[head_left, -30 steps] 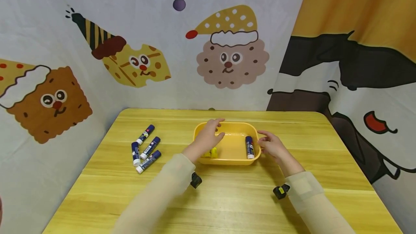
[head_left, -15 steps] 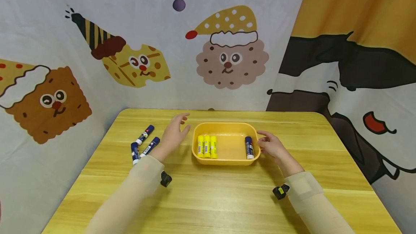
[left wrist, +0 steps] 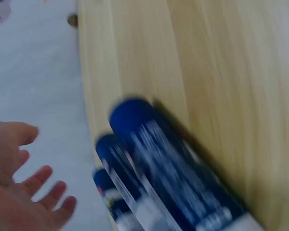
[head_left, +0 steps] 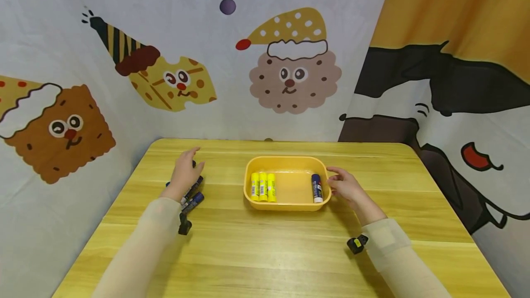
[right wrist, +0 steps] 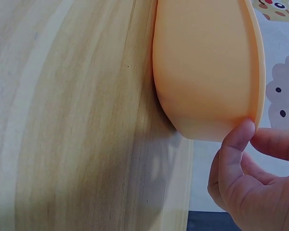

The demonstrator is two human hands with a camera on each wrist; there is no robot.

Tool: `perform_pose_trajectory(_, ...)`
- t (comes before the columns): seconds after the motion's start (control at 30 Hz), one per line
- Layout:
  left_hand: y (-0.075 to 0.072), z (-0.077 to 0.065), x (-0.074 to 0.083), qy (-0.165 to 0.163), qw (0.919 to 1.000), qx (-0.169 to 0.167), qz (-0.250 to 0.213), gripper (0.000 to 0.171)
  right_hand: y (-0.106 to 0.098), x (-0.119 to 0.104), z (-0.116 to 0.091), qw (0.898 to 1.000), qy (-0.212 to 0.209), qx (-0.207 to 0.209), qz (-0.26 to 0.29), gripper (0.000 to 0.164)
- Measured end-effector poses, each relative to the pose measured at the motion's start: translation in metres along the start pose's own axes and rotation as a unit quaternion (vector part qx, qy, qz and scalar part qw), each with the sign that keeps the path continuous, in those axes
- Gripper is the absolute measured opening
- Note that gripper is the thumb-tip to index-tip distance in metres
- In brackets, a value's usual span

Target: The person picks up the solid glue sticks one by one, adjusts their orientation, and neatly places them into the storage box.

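Observation:
My left hand (head_left: pixel 182 176) hovers over a small group of blue glue sticks (head_left: pixel 193 201) on the table's left side, partly covering them. Its fingers are spread and loosely bent in the left wrist view, apart from the blurred sticks (left wrist: pixel 168 163). A yellow tray (head_left: pixel 294 183) sits right of centre. Inside it, three yellow glue sticks (head_left: pixel 262 187) stand side by side at the left end, and one blue glue stick (head_left: pixel 316 188) with a white base lies at the right. My right hand (head_left: pixel 347 186) pinches the tray's right rim between thumb and finger (right wrist: pixel 238 134).
The wooden table (head_left: pixel 281 252) ends at a cloth backdrop (head_left: pixel 198 123) printed with cartoon snacks. Bare tabletop lies between the blue glue sticks and the tray. A small black camera (head_left: pixel 185 224) sits at each wrist.
My left hand has moved left from above the tray to the blue glue sticks, uncovering the yellow ones in the tray. My right hand stays at the tray's rim.

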State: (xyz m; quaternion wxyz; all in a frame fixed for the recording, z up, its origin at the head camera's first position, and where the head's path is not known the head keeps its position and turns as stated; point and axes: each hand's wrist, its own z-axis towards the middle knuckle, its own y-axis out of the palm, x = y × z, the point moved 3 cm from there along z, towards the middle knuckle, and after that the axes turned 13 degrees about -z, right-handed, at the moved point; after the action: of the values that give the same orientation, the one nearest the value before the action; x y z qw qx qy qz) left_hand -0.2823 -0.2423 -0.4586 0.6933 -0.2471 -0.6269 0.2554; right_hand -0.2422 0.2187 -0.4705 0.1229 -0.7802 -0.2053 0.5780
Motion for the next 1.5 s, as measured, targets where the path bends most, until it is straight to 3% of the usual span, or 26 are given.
perform_pose_trajectory(0.2,-0.007,-0.001,-0.024,-0.093,0.9932,-0.047,0.051,0.062,-0.001,0.002,-0.001,1.0,0.006,0.001,-0.007,0.049)
perform_pose_trajectory(0.33,-0.009,-0.001,-0.029,-0.124,0.9875,-0.063,0.075,0.058,-0.001,0.003,0.0,1.0,0.006,0.0,-0.01,0.049)
perform_pose_trajectory(0.73,-0.009,0.001,-0.028,-0.144,0.9789,-0.101,0.105,0.057,-0.002,0.004,0.0,1.0,0.007,-0.003,-0.012,0.05)
perform_pose_trajectory(0.9,-0.01,0.002,-0.027,-0.138,0.9777,-0.101,0.122,0.056,-0.002,0.003,0.0,1.0,0.005,-0.004,-0.01,0.05)
perform_pose_trajectory(1.07,-0.01,0.003,-0.03,-0.13,0.9777,-0.089,0.139,0.056,-0.002,0.001,0.0,1.0,0.004,-0.007,-0.009,0.05)
perform_pose_trajectory(1.2,-0.011,0.005,-0.031,-0.108,0.983,-0.063,0.135,0.055,-0.001,0.001,0.0,1.0,0.005,-0.008,-0.002,0.051)
perform_pose_trajectory(1.37,-0.012,0.009,-0.025,-0.088,0.9923,-0.019,0.085,0.062,-0.001,0.001,0.001,1.0,0.008,-0.007,-0.001,0.051)
perform_pose_trajectory(1.5,-0.012,0.012,-0.019,-0.078,0.9958,0.004,0.046,0.057,0.0,0.001,0.001,1.0,0.01,-0.009,-0.005,0.051)
